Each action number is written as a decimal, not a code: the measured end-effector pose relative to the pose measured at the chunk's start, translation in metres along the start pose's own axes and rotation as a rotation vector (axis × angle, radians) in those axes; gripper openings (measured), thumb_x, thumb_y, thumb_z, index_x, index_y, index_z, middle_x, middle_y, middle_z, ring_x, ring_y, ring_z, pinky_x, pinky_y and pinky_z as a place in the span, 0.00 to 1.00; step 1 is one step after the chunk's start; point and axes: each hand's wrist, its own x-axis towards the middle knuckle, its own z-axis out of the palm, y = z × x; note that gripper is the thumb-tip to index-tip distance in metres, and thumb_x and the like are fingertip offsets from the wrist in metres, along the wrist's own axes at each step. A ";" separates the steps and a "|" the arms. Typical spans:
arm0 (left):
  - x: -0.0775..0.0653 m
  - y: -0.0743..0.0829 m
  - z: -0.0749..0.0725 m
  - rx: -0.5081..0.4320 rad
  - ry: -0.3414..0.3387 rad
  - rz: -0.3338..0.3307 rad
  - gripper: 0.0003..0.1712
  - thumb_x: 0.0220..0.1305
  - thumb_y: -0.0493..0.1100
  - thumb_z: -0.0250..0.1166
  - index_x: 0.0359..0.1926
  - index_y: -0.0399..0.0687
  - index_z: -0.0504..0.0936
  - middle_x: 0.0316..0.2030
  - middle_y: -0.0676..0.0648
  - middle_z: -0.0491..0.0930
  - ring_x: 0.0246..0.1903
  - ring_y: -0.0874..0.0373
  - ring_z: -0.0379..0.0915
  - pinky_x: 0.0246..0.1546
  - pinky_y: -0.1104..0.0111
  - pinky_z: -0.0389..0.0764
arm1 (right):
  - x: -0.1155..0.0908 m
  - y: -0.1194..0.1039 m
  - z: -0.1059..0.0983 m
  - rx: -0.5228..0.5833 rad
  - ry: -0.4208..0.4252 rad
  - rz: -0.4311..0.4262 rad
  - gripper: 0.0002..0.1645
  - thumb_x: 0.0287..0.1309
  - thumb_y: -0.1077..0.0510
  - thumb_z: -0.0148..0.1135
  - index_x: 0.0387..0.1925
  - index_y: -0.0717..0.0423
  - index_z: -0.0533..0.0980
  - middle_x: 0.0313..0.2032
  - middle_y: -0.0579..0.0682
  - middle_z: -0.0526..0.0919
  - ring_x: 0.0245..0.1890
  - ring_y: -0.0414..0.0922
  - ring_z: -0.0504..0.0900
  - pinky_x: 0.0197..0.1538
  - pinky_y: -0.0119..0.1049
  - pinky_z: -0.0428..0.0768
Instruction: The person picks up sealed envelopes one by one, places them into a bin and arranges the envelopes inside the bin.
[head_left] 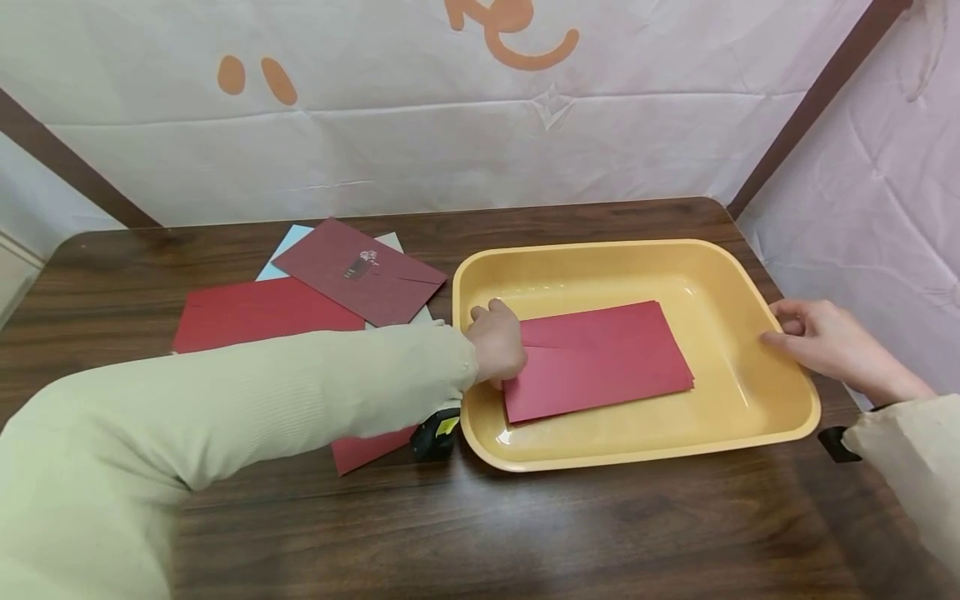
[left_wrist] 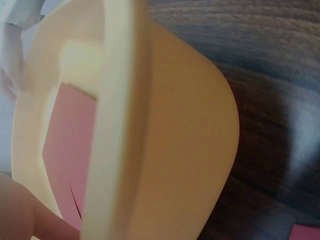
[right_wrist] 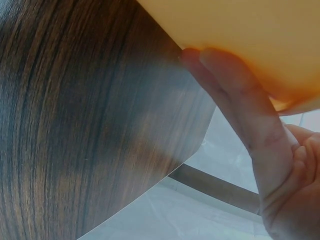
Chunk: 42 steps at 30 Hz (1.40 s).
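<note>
A yellow plastic tray [head_left: 570,460] stands on the table, and a small stack of red envelopes [head_left: 600,358] lies inside it. My left hand [head_left: 498,342] is inside the tray's left end, with curled fingers gripping the stack's left edge; its fingertips are hidden in the head view. The left wrist view has part of that hand [left_wrist: 20,212] beside the envelopes [left_wrist: 72,145], behind the tray wall [left_wrist: 185,130]. My right hand [head_left: 825,342] holds the tray's right rim, thumb over the edge. From the right wrist, its fingers [right_wrist: 240,90] press under the tray's outer side [right_wrist: 260,35].
Left of the tray lie a maroon envelope [head_left: 360,271] with a silver print, a bright red envelope [head_left: 262,312] and a light blue one [head_left: 285,248]. Another red piece [head_left: 371,450] shows below my left sleeve. A white cloth [head_left: 375,158] hangs behind the wooden table [head_left: 585,533].
</note>
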 end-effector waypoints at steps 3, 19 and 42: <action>-0.001 0.000 -0.001 0.003 0.016 0.003 0.34 0.60 0.37 0.61 0.61 0.30 0.54 0.48 0.34 0.63 0.32 0.49 0.75 0.23 0.68 0.82 | 0.001 0.000 0.000 0.003 0.003 -0.005 0.25 0.62 0.58 0.57 0.53 0.74 0.70 0.34 0.62 0.86 0.23 0.33 0.81 0.30 0.23 0.73; -0.022 -0.013 -0.017 -0.040 0.042 0.117 0.36 0.58 0.39 0.57 0.62 0.28 0.53 0.51 0.35 0.60 0.30 0.51 0.73 0.27 0.71 0.74 | 0.001 -0.002 0.000 -0.005 0.007 -0.004 0.25 0.62 0.58 0.57 0.53 0.74 0.70 0.34 0.62 0.86 0.22 0.33 0.81 0.30 0.23 0.73; -0.034 -0.127 -0.039 -0.229 0.437 0.446 0.06 0.64 0.38 0.57 0.41 0.39 0.73 0.38 0.42 0.70 0.35 0.54 0.71 0.36 0.65 0.72 | -0.002 0.000 0.002 -0.002 0.006 -0.008 0.25 0.62 0.58 0.57 0.54 0.74 0.69 0.34 0.62 0.86 0.22 0.33 0.81 0.30 0.24 0.74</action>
